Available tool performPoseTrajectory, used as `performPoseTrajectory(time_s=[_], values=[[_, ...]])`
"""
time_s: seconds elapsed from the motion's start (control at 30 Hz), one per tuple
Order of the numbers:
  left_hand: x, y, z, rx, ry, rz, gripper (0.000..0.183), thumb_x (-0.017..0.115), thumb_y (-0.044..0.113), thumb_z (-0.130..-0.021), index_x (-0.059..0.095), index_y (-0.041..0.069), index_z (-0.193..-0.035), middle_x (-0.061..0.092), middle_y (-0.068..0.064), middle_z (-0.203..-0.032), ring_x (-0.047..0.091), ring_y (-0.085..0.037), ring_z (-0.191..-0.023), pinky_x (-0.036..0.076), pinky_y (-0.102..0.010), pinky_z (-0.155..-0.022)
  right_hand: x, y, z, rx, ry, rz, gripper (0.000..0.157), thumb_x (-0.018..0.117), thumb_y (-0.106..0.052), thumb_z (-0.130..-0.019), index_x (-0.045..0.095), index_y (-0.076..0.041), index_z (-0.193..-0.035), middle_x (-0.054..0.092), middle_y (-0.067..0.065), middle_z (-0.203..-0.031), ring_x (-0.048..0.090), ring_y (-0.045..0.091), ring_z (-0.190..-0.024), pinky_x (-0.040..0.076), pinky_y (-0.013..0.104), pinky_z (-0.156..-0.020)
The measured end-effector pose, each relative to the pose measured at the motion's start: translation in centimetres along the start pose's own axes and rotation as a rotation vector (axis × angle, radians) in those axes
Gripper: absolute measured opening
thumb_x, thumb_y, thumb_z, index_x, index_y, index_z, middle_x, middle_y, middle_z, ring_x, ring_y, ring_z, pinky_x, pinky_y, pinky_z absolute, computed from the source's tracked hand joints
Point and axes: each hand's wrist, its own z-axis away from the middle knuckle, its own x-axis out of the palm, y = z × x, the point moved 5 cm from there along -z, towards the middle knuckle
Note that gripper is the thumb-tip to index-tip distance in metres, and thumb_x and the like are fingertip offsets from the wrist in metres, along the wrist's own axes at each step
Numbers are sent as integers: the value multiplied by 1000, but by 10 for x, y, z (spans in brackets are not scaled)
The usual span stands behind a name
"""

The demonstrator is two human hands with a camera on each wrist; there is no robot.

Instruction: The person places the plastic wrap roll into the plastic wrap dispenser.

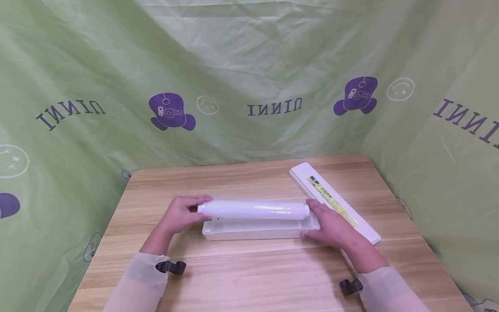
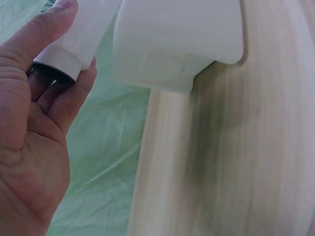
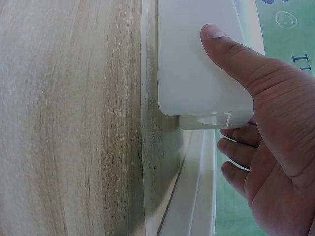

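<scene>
A roll of cling film (image 1: 253,209) spans the space above an open white dispenser box (image 1: 253,235), its left end raised. My left hand (image 1: 182,214) pinches that left end between thumb and fingers. The left wrist view shows the roll's core end (image 2: 59,64) in the grip, apart from the box (image 2: 172,44). At the right end of the box, my right hand (image 1: 331,224) holds on, thumb against the near wall and fingers round the far side. In the right wrist view the thumb lies flat on the box wall (image 3: 192,64).
The white lid (image 1: 331,199) with a yellow-green label lies slanted on the wooden table (image 1: 234,273), just right of the box. A green printed curtain (image 1: 249,143) hangs behind the table and along its sides. Small black cameras sit on both wrists.
</scene>
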Motion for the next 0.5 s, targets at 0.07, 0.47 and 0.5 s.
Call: performPoseTrajectory(time_s=[0.07,0.47,0.5], values=[[2,-1,0,0,-1,17,52,97,11,-70,78,4,-118,72,-19,-125,73,-28,-109,62,-28,-85,1,0,0,-6,-3,-2,110,87,-54,-78,36,1,-158,42,23,-160,43,45,-143,39,59,-116],[12,-11,0,-16,-2,75,51,96,10,-71,78,2,-118,70,-20,-128,72,-25,-111,62,-30,-84,0,0,-1,-10,-4,1,111,87,-54,-78,35,2,-158,41,23,-160,42,45,-144,37,59,-117],[12,-12,0,-22,3,82,50,96,10,-71,78,2,-117,70,-20,-128,72,-23,-109,62,-31,-84,0,0,-1,-9,-5,1,111,87,-54,-78,35,2,-158,41,23,-160,42,45,-144,37,59,-117]])
